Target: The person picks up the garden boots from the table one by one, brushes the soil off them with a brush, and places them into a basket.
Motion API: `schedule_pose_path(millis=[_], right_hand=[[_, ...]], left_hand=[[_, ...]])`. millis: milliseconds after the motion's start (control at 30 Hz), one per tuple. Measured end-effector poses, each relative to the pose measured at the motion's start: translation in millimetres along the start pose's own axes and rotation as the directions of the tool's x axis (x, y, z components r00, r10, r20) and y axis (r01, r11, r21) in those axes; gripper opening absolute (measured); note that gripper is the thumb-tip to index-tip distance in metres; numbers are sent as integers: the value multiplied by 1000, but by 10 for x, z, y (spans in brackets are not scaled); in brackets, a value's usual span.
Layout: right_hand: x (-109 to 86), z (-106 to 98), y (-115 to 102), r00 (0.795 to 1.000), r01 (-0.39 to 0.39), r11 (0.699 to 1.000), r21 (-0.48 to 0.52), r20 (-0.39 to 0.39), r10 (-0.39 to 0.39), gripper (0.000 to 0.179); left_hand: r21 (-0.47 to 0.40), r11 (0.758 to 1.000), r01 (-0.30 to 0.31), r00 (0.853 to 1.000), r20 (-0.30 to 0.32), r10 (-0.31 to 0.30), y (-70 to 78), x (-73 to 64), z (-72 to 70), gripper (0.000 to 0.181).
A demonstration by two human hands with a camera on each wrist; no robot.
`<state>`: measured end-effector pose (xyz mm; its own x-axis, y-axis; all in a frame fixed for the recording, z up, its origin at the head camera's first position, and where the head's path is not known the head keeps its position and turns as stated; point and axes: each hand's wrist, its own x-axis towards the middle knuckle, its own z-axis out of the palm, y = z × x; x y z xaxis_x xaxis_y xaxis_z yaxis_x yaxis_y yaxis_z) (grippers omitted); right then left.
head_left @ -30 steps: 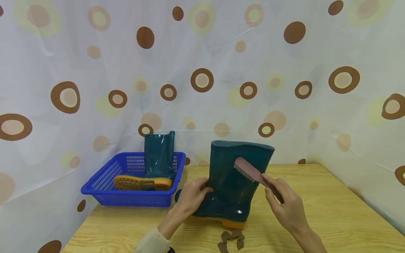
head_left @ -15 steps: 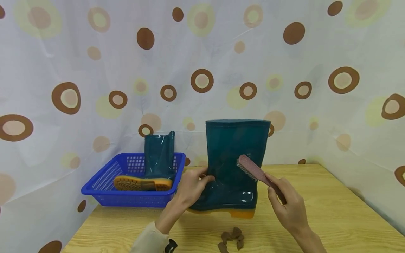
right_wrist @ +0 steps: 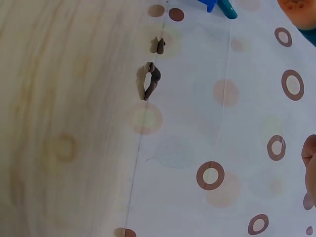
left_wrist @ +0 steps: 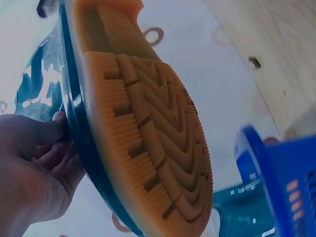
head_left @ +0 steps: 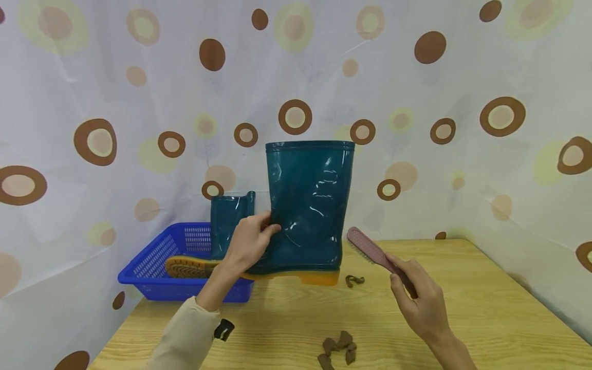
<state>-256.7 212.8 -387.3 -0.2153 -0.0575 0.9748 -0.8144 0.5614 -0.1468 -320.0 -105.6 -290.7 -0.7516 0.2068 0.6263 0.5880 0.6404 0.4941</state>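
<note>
A teal rubber boot (head_left: pixel 310 205) with an orange sole hangs upright above the table, toe to the left. My left hand (head_left: pixel 252 239) grips it at the front of the ankle, thumb on the near side. In the left wrist view, the boot's ridged orange sole (left_wrist: pixel 163 133) faces the camera beside the left hand (left_wrist: pixel 37 173). To the right, my right hand (head_left: pixel 423 298) holds a pink brush (head_left: pixel 370 249) by its handle, bristles toward the boot. A gap separates the brush head from the boot in the head view. The right wrist view shows only a sliver of the hand (right_wrist: pixel 311 173).
On the left, a blue plastic basket (head_left: pixel 157 281) contains a second teal boot (head_left: pixel 223 221), partly hidden by my left arm. Brown lumps (head_left: pixel 327 345) lie near the wooden table's (head_left: pixel 416 354) front, with a smaller brown piece (head_left: pixel 354 280) farther back. A patterned curtain (head_left: pixel 398 77) hangs behind.
My left hand has raised the boot and carried it left, away from the brush, uncovering the farther brown piece. The right hand with the brush has barely moved.
</note>
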Motion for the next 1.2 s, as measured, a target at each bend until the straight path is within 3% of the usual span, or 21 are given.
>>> schedule_pose_path(millis=[400,533,733,1000,1200], right_hand=[[-132,-12,180,999,-42,999,-22,20,43,41],[-183,-27,236,996,-67,998,-13,49,68,42],[-173,-51,231,993,-91,996,-13,76,92,44],[-184,-76,238,985,-130,991,-36,112,133,44],[-179,-83,241,986,-121,992,-32,108,124,45]], left_hand=[[147,983,115,993,-4,-115,-486,83,-453,17],[238,955,179,984,-19,-179,-670,82,-604,14],[337,907,252,965,-18,-262,-850,80,-800,26],[398,855,334,928,20,-372,-1066,34,-911,45],[405,839,362,914,20,-404,-1203,-9,-895,48]])
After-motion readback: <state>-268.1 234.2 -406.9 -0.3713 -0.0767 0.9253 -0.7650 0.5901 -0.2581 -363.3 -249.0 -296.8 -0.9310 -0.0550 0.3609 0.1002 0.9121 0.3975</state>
